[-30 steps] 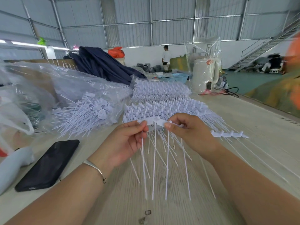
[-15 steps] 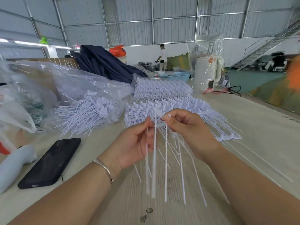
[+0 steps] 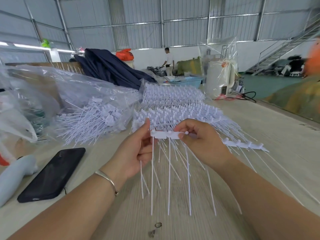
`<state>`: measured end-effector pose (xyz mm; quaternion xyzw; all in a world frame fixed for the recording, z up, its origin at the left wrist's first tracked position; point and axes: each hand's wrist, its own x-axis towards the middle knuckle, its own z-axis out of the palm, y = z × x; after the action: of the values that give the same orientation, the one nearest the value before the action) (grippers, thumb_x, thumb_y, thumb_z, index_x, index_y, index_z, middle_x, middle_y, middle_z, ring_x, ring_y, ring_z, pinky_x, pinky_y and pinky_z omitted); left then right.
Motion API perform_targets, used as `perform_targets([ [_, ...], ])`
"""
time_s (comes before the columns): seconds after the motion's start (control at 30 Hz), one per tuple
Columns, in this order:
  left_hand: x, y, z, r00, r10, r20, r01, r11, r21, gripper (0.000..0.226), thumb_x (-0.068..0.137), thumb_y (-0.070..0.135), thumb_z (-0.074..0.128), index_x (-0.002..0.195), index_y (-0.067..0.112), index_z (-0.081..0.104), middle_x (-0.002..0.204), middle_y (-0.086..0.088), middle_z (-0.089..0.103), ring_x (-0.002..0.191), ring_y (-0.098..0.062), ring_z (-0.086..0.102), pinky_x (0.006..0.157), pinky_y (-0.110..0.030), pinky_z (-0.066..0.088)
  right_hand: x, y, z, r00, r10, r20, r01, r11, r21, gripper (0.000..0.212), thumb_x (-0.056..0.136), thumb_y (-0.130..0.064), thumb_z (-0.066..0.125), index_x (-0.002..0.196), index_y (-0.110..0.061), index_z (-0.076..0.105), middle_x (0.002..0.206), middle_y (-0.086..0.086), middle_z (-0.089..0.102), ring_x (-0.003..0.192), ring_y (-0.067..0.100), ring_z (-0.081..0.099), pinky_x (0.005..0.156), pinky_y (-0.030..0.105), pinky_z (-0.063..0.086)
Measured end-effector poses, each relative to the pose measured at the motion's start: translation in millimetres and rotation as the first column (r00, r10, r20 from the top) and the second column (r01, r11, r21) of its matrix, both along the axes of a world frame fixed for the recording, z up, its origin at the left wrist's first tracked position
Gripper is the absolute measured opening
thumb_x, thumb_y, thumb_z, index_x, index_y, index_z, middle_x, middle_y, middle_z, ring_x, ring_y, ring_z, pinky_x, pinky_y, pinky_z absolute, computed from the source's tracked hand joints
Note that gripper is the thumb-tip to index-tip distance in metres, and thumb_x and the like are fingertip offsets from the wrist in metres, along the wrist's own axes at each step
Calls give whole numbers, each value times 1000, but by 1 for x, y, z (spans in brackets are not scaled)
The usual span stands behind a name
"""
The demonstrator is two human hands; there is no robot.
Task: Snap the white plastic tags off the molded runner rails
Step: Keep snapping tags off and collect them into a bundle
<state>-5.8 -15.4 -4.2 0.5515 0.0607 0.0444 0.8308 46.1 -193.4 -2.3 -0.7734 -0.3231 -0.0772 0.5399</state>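
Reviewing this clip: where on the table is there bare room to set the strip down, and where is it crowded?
Bare wood lies right of the right hand, beyond the loose strip, toward the table edge. A smaller patch lies between the phone and the left hand. Crowded: the stacked rails ahead and the bag of tags on the left.

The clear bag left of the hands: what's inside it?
The clear plastic bag holds a heap of loose white tags spilling toward its mouth. Crumpled film hides whatever lies deeper.
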Motion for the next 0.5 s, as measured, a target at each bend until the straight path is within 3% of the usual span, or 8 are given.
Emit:
perform_targets([
  [0.1,-4,-3,-2,999,-26,44,17,980,199,29,72,40,72,68,15,59,55,5,45,36,-3,21,29,-13,17,-2,1,1,1000,-14,15,15,1000,-7,14,91,-2,59,91,-13,68,81,6,62,66,9,51,71,31,50],
  [0.17,-3,-1,-4,998,14,69,-30,971,239,18,78,26,71,72,13,59,57,5,49,37,-3,23,30,-13,18,-1,-1,2,998,-39,52,40,999,-10,10,89,-8,63,90,-18,68,86,6,63,68,-2,52,65,13,46],
  [0.23,-4,1,-3,997,28,78,-43,980,194,9,80,20,68,78,13,63,64,5,56,37,-2,23,29,-13,17,5,-7,3,994,-80,70,84,995,-59,5,86,-25,69,90,-26,67,84,-2,61,75,-2,53,73,10,39],
  [0.3,-3,3,-1,998,23,64,-31,992,124,10,75,19,67,78,10,63,63,5,58,36,-1,23,29,-12,15,12,-13,2,992,-113,60,120,982,-145,16,82,-42,68,89,-29,66,77,-8,56,73,6,52,84,31,37],
  [0.37,-3,2,-1,999,-1,41,-1,999,38,7,79,12,63,76,7,63,63,3,61,34,-1,26,28,-12,15,17,-16,1,987,-145,65,156,964,-216,26,80,-53,65,86,-28,66,67,-10,50,64,6,46,81,37,34],
  [0.5,-3,0,-1,998,-57,40,58,997,-41,4,84,8,58,83,5,57,65,0,61,34,-1,28,29,-12,15,19,-18,4,998,-48,-30,43,988,-150,22,81,-46,68,78,-24,67,66,-5,49,58,8,41,66,27,34],
])
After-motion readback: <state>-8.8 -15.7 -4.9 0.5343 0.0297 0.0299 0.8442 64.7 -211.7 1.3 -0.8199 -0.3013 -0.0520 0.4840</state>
